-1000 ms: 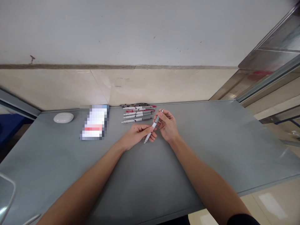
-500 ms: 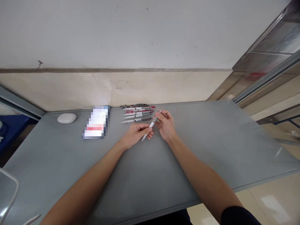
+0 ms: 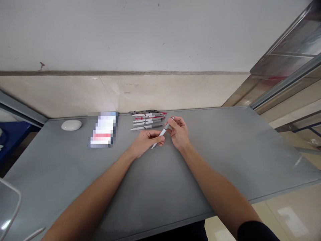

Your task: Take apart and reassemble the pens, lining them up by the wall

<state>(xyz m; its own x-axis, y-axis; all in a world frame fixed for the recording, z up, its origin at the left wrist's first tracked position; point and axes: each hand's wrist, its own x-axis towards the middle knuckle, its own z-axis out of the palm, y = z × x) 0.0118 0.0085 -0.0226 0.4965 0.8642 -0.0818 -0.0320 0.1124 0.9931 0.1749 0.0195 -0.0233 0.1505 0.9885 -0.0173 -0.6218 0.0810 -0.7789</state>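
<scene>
A white and grey pen (image 3: 163, 131) is held at a slant between my two hands, above the middle of the grey table. My left hand (image 3: 146, 140) pinches its lower part, near the clicker end, between thumb and fingers. Around the upper grey grip, close to the silver tip, the thumb and fingers of my right hand (image 3: 179, 131) are closed. Just beyond my hands several pens (image 3: 147, 122) lie side by side on the table, some white and grey, some red or dark.
A phone with a blurred screen (image 3: 103, 130) lies left of the pens. Farther left is a smooth white oval object (image 3: 71, 125). A white cable (image 3: 17, 201) curves at the lower left. The wall (image 3: 175, 90) bounds the table's (image 3: 225, 144) far edge.
The right hand and the pen's tip end have shifted very slightly right. Both hands keep their hold on the pen, and the view has tilted a little.
</scene>
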